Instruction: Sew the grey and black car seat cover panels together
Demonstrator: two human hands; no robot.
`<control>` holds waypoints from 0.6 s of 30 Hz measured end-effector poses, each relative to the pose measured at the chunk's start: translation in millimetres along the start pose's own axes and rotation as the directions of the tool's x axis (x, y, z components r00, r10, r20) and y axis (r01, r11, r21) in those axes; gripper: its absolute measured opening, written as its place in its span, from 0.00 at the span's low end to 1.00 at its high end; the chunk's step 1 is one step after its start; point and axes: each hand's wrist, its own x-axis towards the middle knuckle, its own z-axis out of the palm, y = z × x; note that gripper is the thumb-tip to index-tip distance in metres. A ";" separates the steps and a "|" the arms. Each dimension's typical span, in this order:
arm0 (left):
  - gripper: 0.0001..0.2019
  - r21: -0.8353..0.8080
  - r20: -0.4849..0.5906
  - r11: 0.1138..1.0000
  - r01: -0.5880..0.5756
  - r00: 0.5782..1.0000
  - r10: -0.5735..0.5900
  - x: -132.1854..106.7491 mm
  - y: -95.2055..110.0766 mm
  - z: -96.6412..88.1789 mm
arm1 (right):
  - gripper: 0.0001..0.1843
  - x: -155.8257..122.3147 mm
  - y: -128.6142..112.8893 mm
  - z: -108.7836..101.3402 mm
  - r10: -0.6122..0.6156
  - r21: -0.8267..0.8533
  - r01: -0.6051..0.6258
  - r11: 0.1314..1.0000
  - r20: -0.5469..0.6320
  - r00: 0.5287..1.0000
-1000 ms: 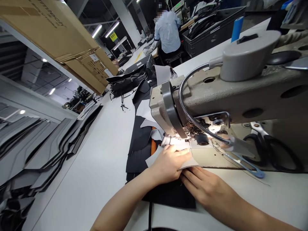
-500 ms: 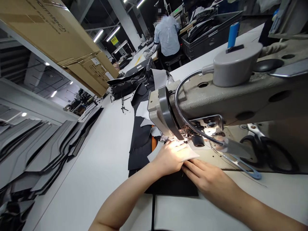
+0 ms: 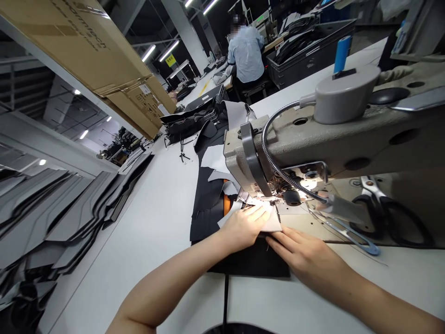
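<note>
The pale piece (image 3: 273, 223) now lies lower against the needle area of the machine (image 3: 347, 144): its near corner sits closer to the stitching point than a second ago, and its right edge, partly covered before, shows as a line running back toward the black roller (image 3: 292, 197). The black cloth (image 3: 253, 260) below it has gone the same way, its near edge drawn up the table (image 3: 153, 195) toward the machine bed. To judge by this, the work is feeding in under the needle and less of the pale piece is left on the near side. The left hand (image 3: 241, 227) lies over the piece, fingers stretched flat on top and drawn slightly left of that edge; its thumb is hidden, so whether it also pinches cannot be told. The right hand (image 3: 302, 250) has its fingertips at the near corner, partly tucked under; whether they grip or merely guide is also unclear. The scissors (image 3: 406, 222) and blue snips (image 3: 363, 242) lie untouched to the right, just as before.
</note>
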 end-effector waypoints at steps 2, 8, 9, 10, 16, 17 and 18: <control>0.21 0.001 0.037 0.999 -0.041 0.998 0.041 -0.1 -3.3 -3.8 | 0.18 -1.5 -2.5 -1.5 -0.038 -0.028 0.037 0.999 -0.041 0.998; 0.14 0.029 -0.072 0.995 0.100 0.993 -0.098 2.9 14.2 3.2 | 0.16 -0.1 -37.6 8.0 -0.203 -0.151 0.192 0.970 -0.055 0.978; 0.13 0.033 -0.118 0.996 0.080 0.990 -0.076 1.3 14.8 7.2 | 0.16 1.8 -44.0 11.5 -0.200 -0.183 0.188 0.965 -0.050 0.979; 0.13 0.034 -0.164 0.998 0.054 0.985 -0.048 -0.9 13.9 11.1 | 0.16 3.9 -49.2 14.8 -0.199 -0.210 0.185 0.960 -0.050 0.979; 0.14 -0.114 -0.228 0.993 -0.006 0.973 -0.020 -12.0 -0.9 22.5 | 0.18 6.2 -53.9 21.6 -0.171 -0.201 0.162 0.966 -0.028 0.985; 0.14 -0.148 -0.220 0.989 0.002 0.975 -0.035 -12.5 -1.4 23.3 | 0.19 4.6 -53.2 21.0 -0.154 -0.188 0.145 0.971 -0.034 0.988; 0.13 -0.179 -0.222 0.984 0.010 0.974 -0.050 -12.7 -1.2 24.2 | 0.19 2.8 -52.6 20.5 -0.135 -0.178 0.125 0.976 -0.045 0.990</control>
